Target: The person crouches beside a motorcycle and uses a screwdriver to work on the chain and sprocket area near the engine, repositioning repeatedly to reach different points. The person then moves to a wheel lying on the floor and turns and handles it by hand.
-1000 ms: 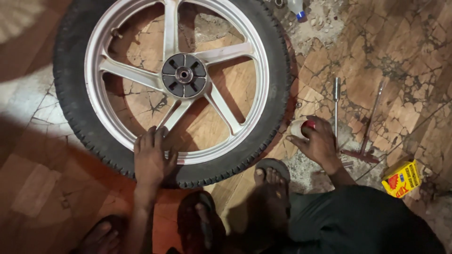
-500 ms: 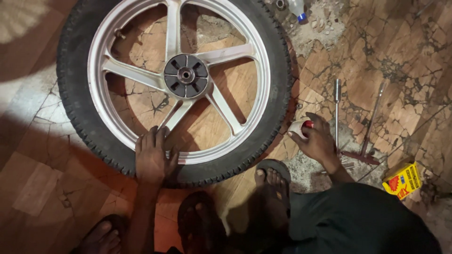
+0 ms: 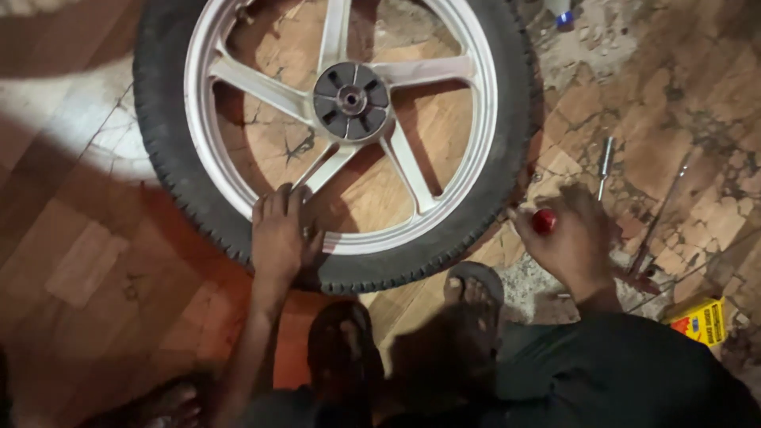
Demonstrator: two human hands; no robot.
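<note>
The wheel [image 3: 341,135] lies flat on the cracked floor [image 3: 103,261], and bracing it looks like the step in hand. The left hand [image 3: 279,234] presses flat, fingers spread, on tyre and rim, gripping nothing. The right hand [image 3: 567,238], just beside the tyre, has its grip curled loosely round a small red-tipped object [image 3: 544,221] (too blurred to name). A steady wheel seems needed next.
</note>
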